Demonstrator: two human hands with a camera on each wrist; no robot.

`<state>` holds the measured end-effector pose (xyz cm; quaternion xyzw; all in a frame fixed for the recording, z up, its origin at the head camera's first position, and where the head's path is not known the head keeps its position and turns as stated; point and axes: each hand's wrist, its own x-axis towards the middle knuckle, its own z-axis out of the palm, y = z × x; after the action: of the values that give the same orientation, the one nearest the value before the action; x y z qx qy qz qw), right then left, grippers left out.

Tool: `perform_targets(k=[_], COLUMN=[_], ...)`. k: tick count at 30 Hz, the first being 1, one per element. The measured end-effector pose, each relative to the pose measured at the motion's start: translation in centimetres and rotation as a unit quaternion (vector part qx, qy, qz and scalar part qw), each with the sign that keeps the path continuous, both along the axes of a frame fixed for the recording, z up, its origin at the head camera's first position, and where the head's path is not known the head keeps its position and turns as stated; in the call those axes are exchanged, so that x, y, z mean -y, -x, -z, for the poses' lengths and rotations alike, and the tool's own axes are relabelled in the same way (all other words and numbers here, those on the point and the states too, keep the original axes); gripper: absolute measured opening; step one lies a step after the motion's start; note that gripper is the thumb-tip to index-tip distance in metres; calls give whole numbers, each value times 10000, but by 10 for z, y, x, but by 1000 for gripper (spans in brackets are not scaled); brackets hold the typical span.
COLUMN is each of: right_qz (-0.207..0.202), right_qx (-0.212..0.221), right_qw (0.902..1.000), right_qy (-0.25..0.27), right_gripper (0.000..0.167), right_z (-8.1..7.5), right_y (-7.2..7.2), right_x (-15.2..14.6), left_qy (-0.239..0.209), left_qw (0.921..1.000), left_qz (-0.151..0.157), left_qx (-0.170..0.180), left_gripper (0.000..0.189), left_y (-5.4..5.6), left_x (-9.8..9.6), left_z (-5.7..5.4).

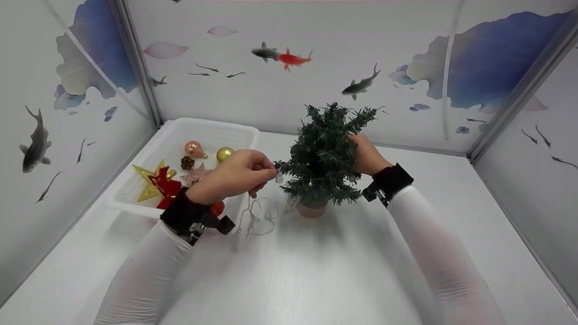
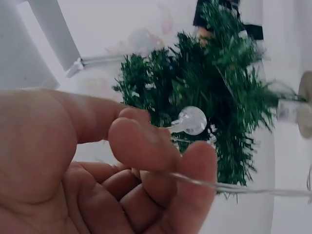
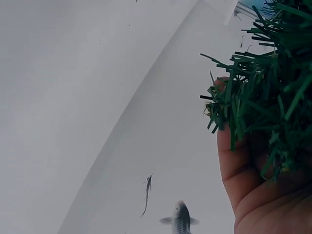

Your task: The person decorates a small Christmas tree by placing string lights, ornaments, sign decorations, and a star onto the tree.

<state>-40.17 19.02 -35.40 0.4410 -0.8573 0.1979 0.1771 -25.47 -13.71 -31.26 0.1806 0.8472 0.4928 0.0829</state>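
A small green artificial Christmas tree (image 1: 321,155) stands upright in a light round pot (image 1: 311,210). To its left, my left hand (image 1: 239,175) pinches a thin clear wire of a string of lights (image 2: 243,189) between thumb and fingers. One round clear bulb (image 2: 193,121) shows just beyond those fingertips, against the branches. The rest of the string (image 1: 259,219) hangs in loops down to the table. On the tree's right side, my right hand (image 1: 368,155) grips among the branches; needles (image 3: 243,97) hide part of its fingers.
A white plastic basket (image 1: 216,124) stands at the left. Inside lie a gold star (image 1: 144,183), a red ornament (image 1: 169,187), a pine cone (image 1: 187,162), a pink drop bauble (image 1: 194,149) and a gold ball (image 1: 224,154). Printed panels (image 1: 280,99) enclose the white table.
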Motion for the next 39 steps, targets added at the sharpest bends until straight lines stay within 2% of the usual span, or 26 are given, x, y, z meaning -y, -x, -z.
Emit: perform_targets(k=[6,8,11,16,20,22,29,34,36,39], right_qz=[-82,-57,-33,-140,-104,-79,-96,-124,-160,-228], right_qx=[122,136,126,-130,-347,-305,-168,-48,-7,11], right_qw=[9997,9995,9996,9998,9993,9995,9998,9998,9997,9995], right_qy=[194,263,266,42,-103,-73,40,128,191,217], right_gripper=[12,13,13,8,11,11,8,13,16,16], right_z=[0,1,1,1,0,0,0,2,2,3], right_y=[-1,0,0,-2,-3,-3,-3,-3,-3,-2], right_x=[2,2,2,3,4,4,5,4,3,5], left_qy=[-590,-709,-1127,-2123,-2559,-2614,-2448,-2675,-2742,-2734], left_qw=[9979,9972,9935,9765,9653,9644,9692,9600,9567,9573], left_qz=[246,231,102,-331,-490,-373,270,687,766,669], left_qx=[71,-9,-91,-134,-157,-153,42,455,612,654], left_gripper=[16,16,16,17,17,17,27,33,33,31], left_y=[-2,-2,-1,2,5,5,-4,-10,-11,-13], left_x=[-8,-11,-14,-17,-18,-19,-26,-36,-42,-50], left_z=[-5,-5,-3,0,2,3,9,16,19,24])
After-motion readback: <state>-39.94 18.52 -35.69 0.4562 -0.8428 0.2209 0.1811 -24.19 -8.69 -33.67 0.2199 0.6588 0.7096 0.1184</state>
